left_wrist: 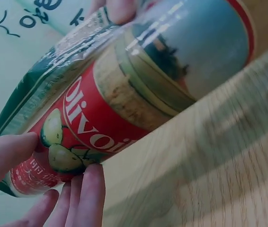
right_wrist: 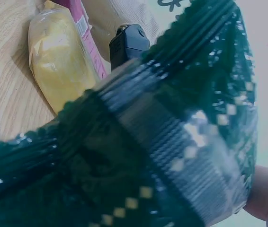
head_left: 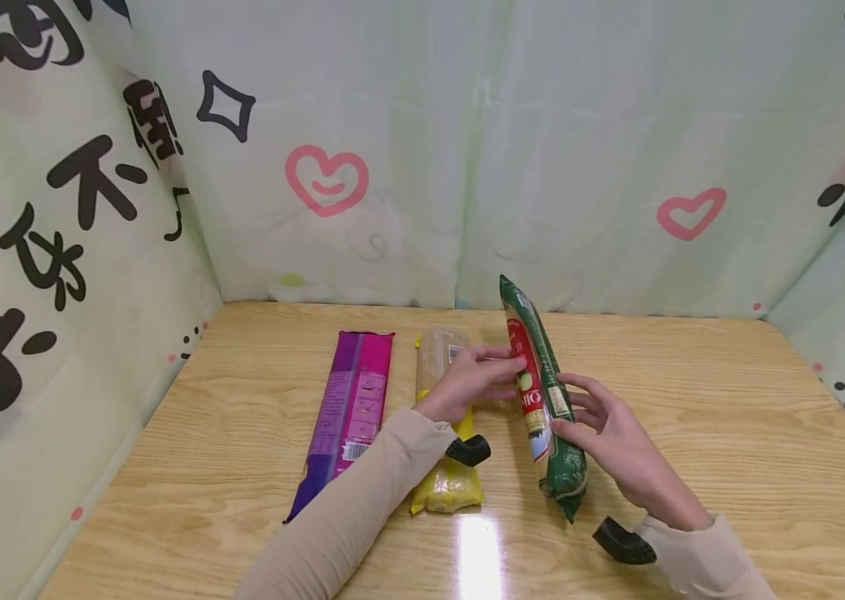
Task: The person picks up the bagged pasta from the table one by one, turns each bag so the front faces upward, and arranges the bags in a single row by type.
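Note:
A long green packet [head_left: 542, 392] with a red label reading "Olivoil" stands tilted between both hands, its near end close to the table. My right hand [head_left: 617, 437] holds its right side, the thumb on the near part and the fingers farther up. From the left, my left hand [head_left: 471, 382] touches the red label with thumb and fingertips, its fingers fairly straight. The left wrist view shows the label [left_wrist: 91, 118] and those fingertips [left_wrist: 93, 182] on it. In the right wrist view the crimped green end [right_wrist: 124, 156] covers most of the right hand.
Left of the green packet, a yellow and clear packet [head_left: 447, 487] lies partly under the left wrist. Farther left lies a purple and pink packet [head_left: 347, 400]. A wooden table [head_left: 692, 417] carries them, with a printed curtain [head_left: 565, 167] behind and at the sides.

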### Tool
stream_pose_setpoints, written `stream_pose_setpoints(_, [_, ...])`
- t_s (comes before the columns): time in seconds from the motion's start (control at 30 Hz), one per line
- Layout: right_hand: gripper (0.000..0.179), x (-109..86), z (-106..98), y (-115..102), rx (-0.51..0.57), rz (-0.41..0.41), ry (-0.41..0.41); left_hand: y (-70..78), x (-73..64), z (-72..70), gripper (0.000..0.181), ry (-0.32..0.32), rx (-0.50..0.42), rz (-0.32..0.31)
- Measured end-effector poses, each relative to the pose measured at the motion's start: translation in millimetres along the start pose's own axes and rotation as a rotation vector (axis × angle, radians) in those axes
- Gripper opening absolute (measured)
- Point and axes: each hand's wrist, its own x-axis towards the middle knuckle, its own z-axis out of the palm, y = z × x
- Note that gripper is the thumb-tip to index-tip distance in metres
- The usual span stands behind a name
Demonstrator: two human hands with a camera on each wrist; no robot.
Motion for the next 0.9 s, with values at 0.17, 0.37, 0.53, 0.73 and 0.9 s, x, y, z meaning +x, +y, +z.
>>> stream_pose_setpoints(0.17, [0.068, 0.6, 0.3, 0.4, 0.002, -0.019, -0.001, -1.0, 3.4, -1.1, 0.043, -0.046, -0.041, -0.043])
stream_pose_setpoints(0.37, [0.068, 2.0, 0.9, 2.8, 0.007, -0.023, -0.003, 0.3, 3.4, -0.9, 0.041, -0.076, -0.082, -0.088])
stream_pose_setpoints(0.53, [0.066, 2.4, -0.1, 4.8, 0.016, -0.031, -0.011, 1.7, 2.9, -0.1, 0.040, -0.075, -0.080, -0.090])
stream_pose_setpoints(0.73, [0.066, 3.3, -1.8, 7.8, 0.009, -0.029, -0.029, 1.0, 2.7, 0.0, 0.035, -0.058, -0.088, -0.078])
stream_pose_setpoints(0.9, [0.066, 2.1, -6.2, 7.9, -0.012, -0.040, -0.058, 1.6, 1.6, 0.3, 0.033, -0.027, -0.094, -0.072])
